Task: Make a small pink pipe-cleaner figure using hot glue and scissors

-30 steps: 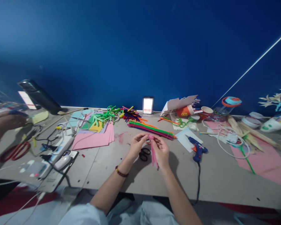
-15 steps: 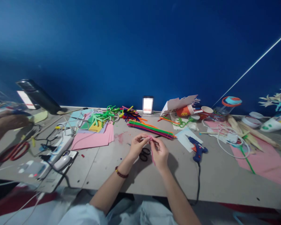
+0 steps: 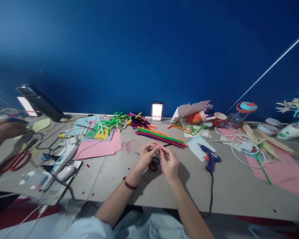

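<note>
Above the middle of the table, my left hand and my right hand meet at the fingertips. Both are closed on a pink pipe cleaner, bunched small between the fingers, with a tail hanging beside my right palm. Dark-handled scissors lie on the table under my hands, partly hidden by the left one. Just beyond my fingers rests a bundle of pipe cleaners in green, orange, red and purple.
Right of my hands lies a blue glue gun with its cord over the table edge. Pink paper sheets, a power strip and red-handled scissors sit left. A phone stands against the wall. Another person's hand is far left.
My hands stay nearly in place, with the fingers shifting slightly on the pink pipe cleaner. The other person's hand at far left has moved a little.
</note>
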`<state>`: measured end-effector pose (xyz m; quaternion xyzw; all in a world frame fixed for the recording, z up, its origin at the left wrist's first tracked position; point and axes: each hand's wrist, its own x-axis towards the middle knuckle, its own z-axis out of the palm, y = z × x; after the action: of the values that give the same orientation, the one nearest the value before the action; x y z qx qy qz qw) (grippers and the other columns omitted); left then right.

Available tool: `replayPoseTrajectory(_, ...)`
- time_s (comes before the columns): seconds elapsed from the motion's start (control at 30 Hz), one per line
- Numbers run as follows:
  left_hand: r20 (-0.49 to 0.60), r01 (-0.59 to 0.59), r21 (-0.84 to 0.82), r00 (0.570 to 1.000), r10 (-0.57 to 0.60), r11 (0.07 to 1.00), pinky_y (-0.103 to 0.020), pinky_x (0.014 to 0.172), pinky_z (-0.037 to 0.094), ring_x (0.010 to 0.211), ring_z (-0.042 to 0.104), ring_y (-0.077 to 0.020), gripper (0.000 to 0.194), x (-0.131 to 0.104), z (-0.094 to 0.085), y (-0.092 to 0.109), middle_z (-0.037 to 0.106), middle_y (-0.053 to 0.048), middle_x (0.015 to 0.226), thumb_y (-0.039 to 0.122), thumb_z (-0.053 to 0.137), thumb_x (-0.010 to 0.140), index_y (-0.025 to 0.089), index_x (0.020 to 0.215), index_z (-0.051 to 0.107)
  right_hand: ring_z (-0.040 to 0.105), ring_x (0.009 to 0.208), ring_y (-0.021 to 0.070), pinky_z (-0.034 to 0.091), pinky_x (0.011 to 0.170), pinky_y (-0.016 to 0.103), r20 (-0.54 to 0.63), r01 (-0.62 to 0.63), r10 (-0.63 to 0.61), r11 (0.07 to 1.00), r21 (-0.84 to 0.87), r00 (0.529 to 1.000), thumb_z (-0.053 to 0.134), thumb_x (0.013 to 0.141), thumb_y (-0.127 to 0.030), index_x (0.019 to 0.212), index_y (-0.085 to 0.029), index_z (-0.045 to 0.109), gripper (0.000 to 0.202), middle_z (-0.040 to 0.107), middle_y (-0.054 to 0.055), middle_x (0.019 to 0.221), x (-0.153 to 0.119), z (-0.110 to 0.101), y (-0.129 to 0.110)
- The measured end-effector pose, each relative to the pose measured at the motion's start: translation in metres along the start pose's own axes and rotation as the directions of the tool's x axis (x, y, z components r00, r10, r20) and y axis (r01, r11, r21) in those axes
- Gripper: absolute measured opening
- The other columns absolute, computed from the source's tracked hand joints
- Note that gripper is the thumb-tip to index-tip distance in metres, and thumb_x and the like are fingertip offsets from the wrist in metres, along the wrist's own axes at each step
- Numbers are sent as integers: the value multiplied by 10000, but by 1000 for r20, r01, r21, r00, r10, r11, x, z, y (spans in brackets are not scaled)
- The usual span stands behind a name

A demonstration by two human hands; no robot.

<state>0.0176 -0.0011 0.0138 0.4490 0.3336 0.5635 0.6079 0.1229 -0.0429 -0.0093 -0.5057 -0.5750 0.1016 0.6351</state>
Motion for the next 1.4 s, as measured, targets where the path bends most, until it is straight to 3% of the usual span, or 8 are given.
replayPoseTrajectory(0.2,-5,-18,34,1000,18,999,-195,537,449,664,567,-95,237,0,-1,-1,613,-37,820,326,778,626,130,613,646,679,782,171,581,730,304,10,-44,43,998,34,999,553,854,-214,998,-190,651,175,703,83,919,2,-1,-5)
replayPoseTrajectory(0.33,-16,-46,38,999,46,998,-218,539,462,606,562,-85,234,0,-2,1,613,-29,815,325,778,622,133,609,645,680,790,179,585,726,315,6,-148,150,974,173,989,578,840,-245,984,-186,655,174,699,85,927,3,1,-9)
replayPoseTrajectory(0.5,-29,-13,-13,999,12,1000,-224,562,460,648,577,-112,246,1,-3,4,637,-21,754,322,807,574,148,680,669,679,746,169,583,706,322,76,-353,355,840,412,932,626,806,-282,956,-186,631,177,700,61,891,7,4,-13)
replayPoseTrajectory(0.67,-2,90,-41,996,-90,995,-215,556,432,569,523,-87,291,3,-5,5,642,-14,669,389,754,649,151,813,717,680,741,172,579,727,340,143,-480,475,730,488,868,670,759,-323,937,-189,630,226,702,44,868,11,3,-17)
replayPoseTrajectory(0.83,53,79,-19,996,-78,997,-215,568,442,634,542,-103,259,2,-3,9,656,-32,757,378,767,633,150,749,727,677,738,168,580,722,334,154,-484,473,728,486,867,671,758,-326,928,-193,626,220,702,35,848,10,3,-18)
replayPoseTrajectory(1.17,75,-185,228,982,173,956,-221,558,466,692,578,-128,161,2,-8,0,642,-53,797,332,711,718,175,749,726,679,739,165,590,731,329,76,-300,293,879,370,953,611,818,-297,978,-189,631,194,692,69,924,3,3,-8)
replayPoseTrajectory(1.3,30,-130,191,992,126,973,-234,588,478,704,589,-138,218,1,-6,-2,660,-56,800,385,695,724,171,752,728,680,738,175,590,722,338,79,-318,311,875,365,947,607,819,-322,963,-180,618,202,690,78,896,4,4,-10)
replayPoseTrajectory(1.4,0,3,112,1000,-3,994,-248,654,486,708,598,-140,267,-1,-3,-1,687,-56,795,405,709,706,163,818,733,677,725,164,583,697,312,76,-392,395,832,394,916,628,802,-327,966,-186,580,222,688,62,854,6,5,-12)
